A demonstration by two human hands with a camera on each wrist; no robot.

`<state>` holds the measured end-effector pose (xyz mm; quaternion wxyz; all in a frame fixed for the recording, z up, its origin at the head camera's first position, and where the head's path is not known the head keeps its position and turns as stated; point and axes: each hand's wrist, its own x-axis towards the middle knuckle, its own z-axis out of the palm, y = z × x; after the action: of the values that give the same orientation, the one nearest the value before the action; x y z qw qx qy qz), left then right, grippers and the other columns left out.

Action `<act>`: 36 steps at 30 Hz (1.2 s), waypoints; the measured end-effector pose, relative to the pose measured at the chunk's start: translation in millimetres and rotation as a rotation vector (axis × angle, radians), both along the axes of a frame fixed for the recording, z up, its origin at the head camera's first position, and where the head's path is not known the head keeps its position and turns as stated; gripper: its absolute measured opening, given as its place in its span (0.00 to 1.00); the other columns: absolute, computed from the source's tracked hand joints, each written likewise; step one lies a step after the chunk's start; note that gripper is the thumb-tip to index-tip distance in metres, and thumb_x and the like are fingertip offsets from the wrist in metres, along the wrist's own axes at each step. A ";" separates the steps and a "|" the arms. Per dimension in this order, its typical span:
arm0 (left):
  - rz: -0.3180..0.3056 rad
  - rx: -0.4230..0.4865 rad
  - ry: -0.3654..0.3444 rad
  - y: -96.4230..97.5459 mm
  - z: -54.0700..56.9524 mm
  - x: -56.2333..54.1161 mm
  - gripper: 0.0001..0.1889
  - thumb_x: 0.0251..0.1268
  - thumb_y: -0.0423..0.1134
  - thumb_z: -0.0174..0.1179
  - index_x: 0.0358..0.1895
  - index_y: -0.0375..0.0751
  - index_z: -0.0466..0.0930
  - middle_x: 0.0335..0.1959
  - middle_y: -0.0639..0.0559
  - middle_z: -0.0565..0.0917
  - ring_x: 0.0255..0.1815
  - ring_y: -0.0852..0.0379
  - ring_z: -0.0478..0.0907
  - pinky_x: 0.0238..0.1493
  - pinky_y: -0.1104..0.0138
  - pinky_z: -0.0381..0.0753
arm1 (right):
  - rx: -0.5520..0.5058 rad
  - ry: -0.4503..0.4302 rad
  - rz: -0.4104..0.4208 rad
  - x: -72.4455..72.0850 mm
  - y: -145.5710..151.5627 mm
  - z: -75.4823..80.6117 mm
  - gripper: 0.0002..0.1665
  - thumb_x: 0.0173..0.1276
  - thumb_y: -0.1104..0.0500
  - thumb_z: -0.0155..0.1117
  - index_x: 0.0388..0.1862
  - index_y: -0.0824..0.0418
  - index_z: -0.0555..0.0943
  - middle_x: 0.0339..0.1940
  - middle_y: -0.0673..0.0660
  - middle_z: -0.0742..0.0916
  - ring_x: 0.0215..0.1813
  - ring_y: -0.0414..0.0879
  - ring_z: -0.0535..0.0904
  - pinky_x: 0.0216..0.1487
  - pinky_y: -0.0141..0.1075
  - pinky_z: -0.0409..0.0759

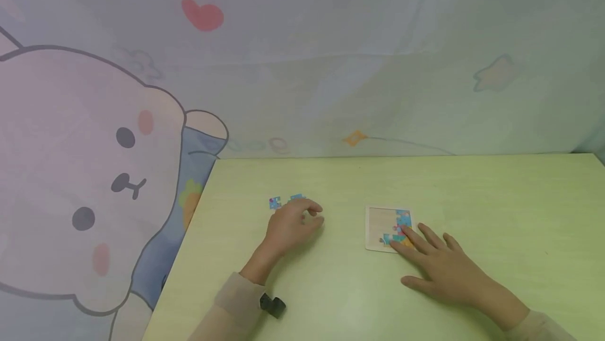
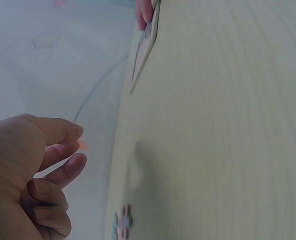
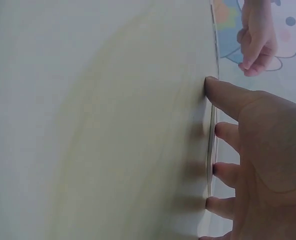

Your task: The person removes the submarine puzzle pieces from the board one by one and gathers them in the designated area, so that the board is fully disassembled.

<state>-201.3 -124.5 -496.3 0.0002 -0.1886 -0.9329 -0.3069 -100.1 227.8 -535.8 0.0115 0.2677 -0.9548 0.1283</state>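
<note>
A square wooden jigsaw tray (image 1: 380,220) lies on the table, with several joined puzzle pieces (image 1: 403,218) along its right and lower sides. My right hand (image 1: 446,272) is spread flat, its index and middle fingertips resting on those pieces and the other fingers past the tray's right edge. To the left, my left hand (image 1: 290,228) hovers over the table with loosely bent fingers; in the left wrist view nothing shows between its thumb and fingertips (image 2: 70,167). Loose blue puzzle pieces (image 1: 275,203) lie just beyond that hand, partly hidden by it.
A pale yellow-green table (image 1: 340,288) spans the front. Behind it hangs a cloth backdrop (image 1: 331,68) with a cartoon animal (image 1: 94,162) at the left. A small black device (image 1: 272,305) is at the left wrist.
</note>
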 end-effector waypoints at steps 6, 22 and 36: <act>-0.092 -0.036 -0.004 26.3 4.9 5.5 0.10 0.69 0.45 0.67 0.51 0.51 0.89 0.44 0.61 0.85 0.41 0.56 0.83 0.32 0.66 0.77 | -0.007 0.003 -0.004 0.1 3.6 -0.9 0.44 0.72 0.33 0.64 0.81 0.46 0.67 0.82 0.60 0.67 0.78 0.68 0.61 0.64 0.75 0.62; -0.241 -0.138 0.000 80.1 -6.5 8.8 0.11 0.70 0.48 0.65 0.50 0.54 0.89 0.42 0.67 0.83 0.40 0.66 0.81 0.33 0.72 0.74 | -0.035 0.001 -0.011 3.7 19.7 0.3 0.45 0.72 0.33 0.64 0.81 0.50 0.67 0.80 0.56 0.70 0.79 0.65 0.62 0.65 0.72 0.63; -0.312 -0.331 0.050 121.3 -26.9 16.8 0.19 0.65 0.60 0.68 0.53 0.57 0.88 0.47 0.65 0.81 0.33 0.66 0.77 0.33 0.69 0.73 | -0.066 -0.025 -0.001 2.5 17.2 0.6 0.43 0.73 0.33 0.64 0.80 0.49 0.68 0.81 0.54 0.68 0.80 0.64 0.59 0.66 0.71 0.61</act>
<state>-184.4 -3.3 -523.2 -0.0549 -0.3356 -0.9298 -0.1411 -97.6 245.0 -535.3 0.0086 0.2653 -0.9502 0.1631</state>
